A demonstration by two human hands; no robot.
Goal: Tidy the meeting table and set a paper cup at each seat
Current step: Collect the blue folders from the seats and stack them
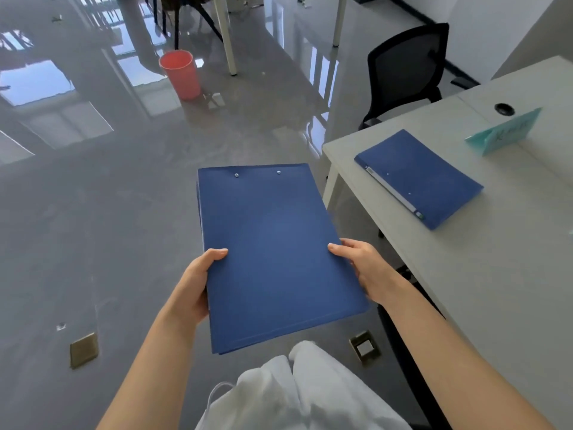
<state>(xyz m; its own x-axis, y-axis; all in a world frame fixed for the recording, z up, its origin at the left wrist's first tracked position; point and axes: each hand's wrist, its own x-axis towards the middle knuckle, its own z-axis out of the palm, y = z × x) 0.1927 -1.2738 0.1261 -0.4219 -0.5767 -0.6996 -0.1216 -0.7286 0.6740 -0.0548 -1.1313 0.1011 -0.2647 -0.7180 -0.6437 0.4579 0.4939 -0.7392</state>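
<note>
both left hand [192,287] and right hand [362,268] grip a blue folder [276,252]; name card [505,131] writing unreadable.

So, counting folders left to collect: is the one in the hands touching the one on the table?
Apart. The head view shows bare floor between the held folder and the table's folder.

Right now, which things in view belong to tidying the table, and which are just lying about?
Belongs to the job:
held blue folders, in left hand and right hand
blue folder on the table
teal name card
table

Just about:
red bin
black chair
</note>
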